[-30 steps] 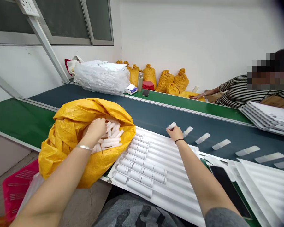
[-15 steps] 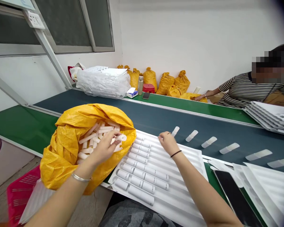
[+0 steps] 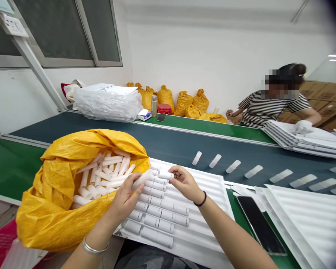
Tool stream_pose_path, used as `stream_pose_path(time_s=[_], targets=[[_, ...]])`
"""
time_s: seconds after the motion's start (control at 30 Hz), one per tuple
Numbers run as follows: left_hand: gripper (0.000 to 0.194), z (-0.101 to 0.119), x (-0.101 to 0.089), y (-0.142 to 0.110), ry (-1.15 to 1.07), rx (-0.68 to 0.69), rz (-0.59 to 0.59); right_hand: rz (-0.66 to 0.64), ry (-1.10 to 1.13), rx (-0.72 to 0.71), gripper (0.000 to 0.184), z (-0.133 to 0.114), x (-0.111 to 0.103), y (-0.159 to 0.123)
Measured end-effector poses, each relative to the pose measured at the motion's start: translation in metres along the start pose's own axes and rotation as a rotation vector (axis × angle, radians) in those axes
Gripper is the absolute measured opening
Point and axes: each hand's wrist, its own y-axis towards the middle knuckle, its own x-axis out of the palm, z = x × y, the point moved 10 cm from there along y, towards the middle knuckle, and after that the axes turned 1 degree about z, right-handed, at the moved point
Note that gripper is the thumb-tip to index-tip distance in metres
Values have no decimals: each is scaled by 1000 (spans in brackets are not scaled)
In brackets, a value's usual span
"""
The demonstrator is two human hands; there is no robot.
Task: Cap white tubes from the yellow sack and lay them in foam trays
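My left hand (image 3: 127,196) grips a translucent white plastic tube (image 3: 143,179) at the near right edge of the yellow sack (image 3: 36,213). Just to the right, my right hand (image 3: 187,185) pinches a printed white tube (image 3: 164,174) by its right end. The two tubes point toward each other with a small gap. Below them, a ribbed white tray (image 3: 210,239) holds several printed tubes (image 3: 169,204) lying in its left grooves. Inside the sack lies a heap of loose plain tubes (image 3: 112,161).
A row of capped-looking tubes (image 3: 253,171) lies on the dark belt (image 3: 179,145). At the right are a phone (image 3: 259,222) and more white trays (image 3: 305,220). Across the belt, a person in a striped top (image 3: 254,110) stands by stacked trays (image 3: 285,136). A plastic-wrapped stack (image 3: 106,104) sits farther back.
My left hand has brought a plain tube out of the sack, toward the right. The right hand now holds a printed tube. The view has turned right, and the other person's arms have moved.
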Motion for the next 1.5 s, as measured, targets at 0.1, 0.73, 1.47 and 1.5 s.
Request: stream_pose_path(time_s=[0.1, 0.73, 1.47, 1.5], targets=[[30, 12, 10, 0, -13, 19, -104, -6, 281, -89, 28, -29, -9, -14], [38, 84, 5, 1, 330, 480, -10, -66, 203, 129, 33, -32, -11, -29], [30, 68, 15, -17, 227, 402, -107, -66, -53, -84, 28, -54, 10, -45], [31, 64, 16, -21, 228, 402, -121, -97, -94, -124, 30, -57, 16, -45]])
